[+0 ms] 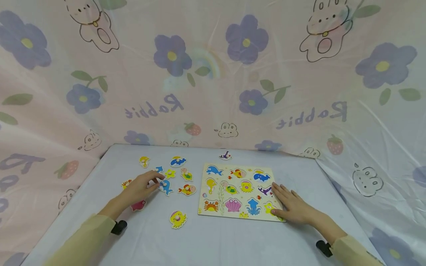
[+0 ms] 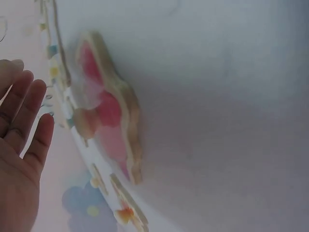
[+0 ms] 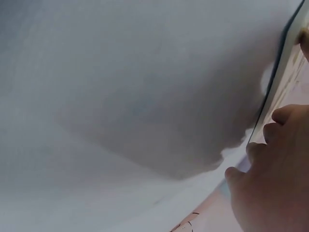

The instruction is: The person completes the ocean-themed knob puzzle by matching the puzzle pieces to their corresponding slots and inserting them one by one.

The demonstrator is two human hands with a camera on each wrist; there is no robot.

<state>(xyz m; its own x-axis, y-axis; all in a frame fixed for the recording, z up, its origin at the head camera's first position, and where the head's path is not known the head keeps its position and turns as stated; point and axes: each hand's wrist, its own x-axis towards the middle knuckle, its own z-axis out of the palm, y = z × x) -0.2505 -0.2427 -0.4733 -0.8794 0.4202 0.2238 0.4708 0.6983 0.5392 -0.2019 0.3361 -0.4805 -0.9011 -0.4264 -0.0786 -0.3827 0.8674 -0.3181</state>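
In the head view my left hand (image 1: 139,189) hovers over the loose puzzle pieces, its fingertips close above a blue dolphin piece (image 1: 165,187). The left wrist view shows the left hand (image 2: 21,145) with loosely extended fingers and nothing between them. A pink shell piece (image 1: 138,205) lies beneath that hand; its knob shows in the left wrist view. My right hand (image 1: 294,205) rests on the right edge of a wooden sea-animal puzzle board (image 1: 239,218), fingers spread and thumb near the printed star. Whether any dolphin contact exists, I cannot tell.
Around the left hand lie several knobbed pieces: a yellow octopus (image 1: 178,219), a red-yellow fish (image 1: 187,190), a turtle (image 1: 186,174), a yellow star (image 1: 170,173), a blue whale (image 1: 178,161), a seahorse (image 1: 144,161) and a partly hidden crab (image 1: 126,184). A purple piece (image 1: 225,155) lies behind the board.
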